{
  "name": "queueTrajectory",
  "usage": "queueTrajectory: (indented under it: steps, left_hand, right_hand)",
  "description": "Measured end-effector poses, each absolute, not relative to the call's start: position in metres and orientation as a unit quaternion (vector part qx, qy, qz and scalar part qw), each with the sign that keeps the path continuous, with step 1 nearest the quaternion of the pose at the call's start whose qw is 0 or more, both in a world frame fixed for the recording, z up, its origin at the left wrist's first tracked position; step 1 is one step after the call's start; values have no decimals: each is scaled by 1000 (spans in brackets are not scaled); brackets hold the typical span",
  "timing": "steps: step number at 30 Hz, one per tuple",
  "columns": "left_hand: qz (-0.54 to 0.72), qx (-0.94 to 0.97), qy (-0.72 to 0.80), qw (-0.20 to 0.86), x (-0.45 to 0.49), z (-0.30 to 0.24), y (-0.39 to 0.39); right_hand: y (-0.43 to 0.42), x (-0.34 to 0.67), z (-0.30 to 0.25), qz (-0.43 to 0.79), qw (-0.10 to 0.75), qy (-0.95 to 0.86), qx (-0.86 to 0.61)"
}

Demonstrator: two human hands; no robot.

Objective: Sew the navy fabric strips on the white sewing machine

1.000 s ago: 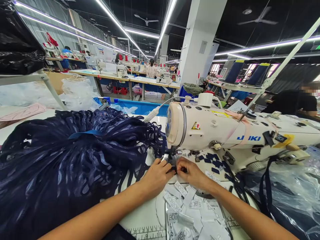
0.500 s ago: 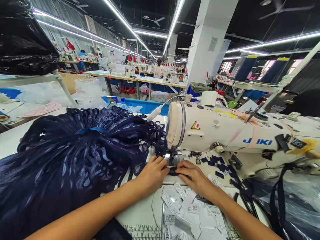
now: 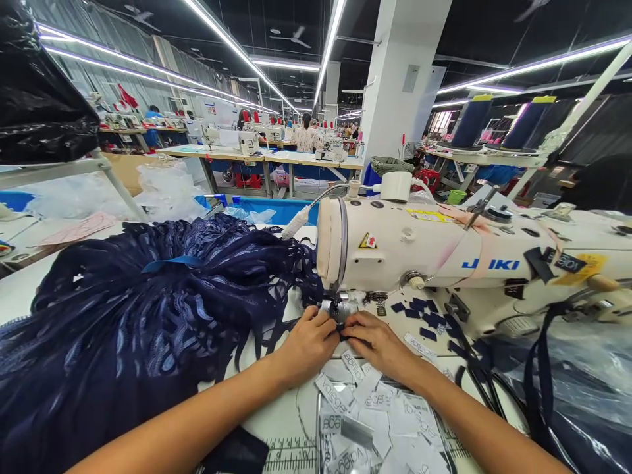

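Note:
My left hand (image 3: 309,342) and my right hand (image 3: 378,341) meet at the presser foot (image 3: 338,309) of a white Juki sewing machine (image 3: 444,253). Both pinch a small dark navy piece of fabric (image 3: 345,332) under the needle, fingertips pressed down. A big heap of navy lace fabric (image 3: 133,316) lies left of my left hand, its edge reaching the needle area. White woven labels (image 3: 365,408) lie scattered on the table just below my hands.
Small navy fabric tabs (image 3: 422,313) lie on the machine bed to the right. Navy straps and clear plastic (image 3: 582,382) fill the right side. A ruler strip (image 3: 291,457) marks the table's near edge. Other sewing stations and people sit far behind.
My hands have stayed at the presser foot with only slight finger shifts. The view has swung a little, so the machine sits slightly further left.

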State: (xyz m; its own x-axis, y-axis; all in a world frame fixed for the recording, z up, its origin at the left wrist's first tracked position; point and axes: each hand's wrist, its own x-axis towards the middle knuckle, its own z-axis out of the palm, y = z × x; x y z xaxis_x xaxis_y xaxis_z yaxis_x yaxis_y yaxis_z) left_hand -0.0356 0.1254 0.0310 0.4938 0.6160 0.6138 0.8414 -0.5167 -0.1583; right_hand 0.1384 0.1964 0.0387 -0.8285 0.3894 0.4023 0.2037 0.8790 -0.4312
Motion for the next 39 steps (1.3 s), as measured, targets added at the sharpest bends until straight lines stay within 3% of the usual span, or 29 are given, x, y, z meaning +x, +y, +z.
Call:
queueTrajectory:
  steps: [13,25,33,39]
  left_hand:
    - [-275,-857,-400,175,-41,27,134]
    - [-272,-843,-429,177,-38,27,129]
    - [-251,-851,-425,177,-39,26,130]
    - [-161,-854,-435,234,-47,45,116]
  right_hand:
    - [199,142,40,255,246,-920,-165]
    - [206,149,39,174,218,-956,-96]
    - [196,146,49,12,195,-979,-62]
    - [190,145,45,-127,141,-980,-55]
